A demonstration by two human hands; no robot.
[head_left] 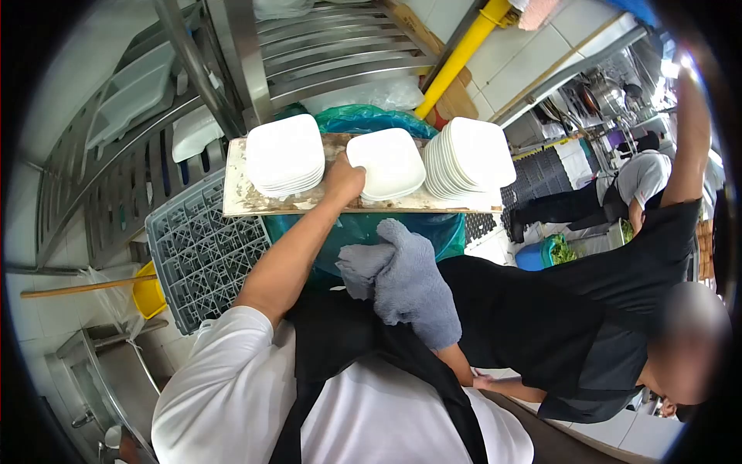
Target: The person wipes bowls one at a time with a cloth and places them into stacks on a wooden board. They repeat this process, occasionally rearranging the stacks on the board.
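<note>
Three stacks of white square plates with rounded corners stand on a worn white board. My left hand [345, 178] is closed on the left edge of the middle stack of plates [389, 161], its thumb near the rim. The left stack [284, 151] is just beyond my knuckles, and a taller right stack [481, 153] leans slightly on the other side. A grey cloth [415, 282] is bunched over my right hand, in front of my apron. That hand's fingers are hidden inside the cloth.
The board [236, 185] lies across a bin lined with a green bag [297, 240]. A grey dish rack [209, 247] is at left, below metal shelving [340, 46]. Close on my right stands a person in black [533, 317]; another person [638, 182] bends over farther back.
</note>
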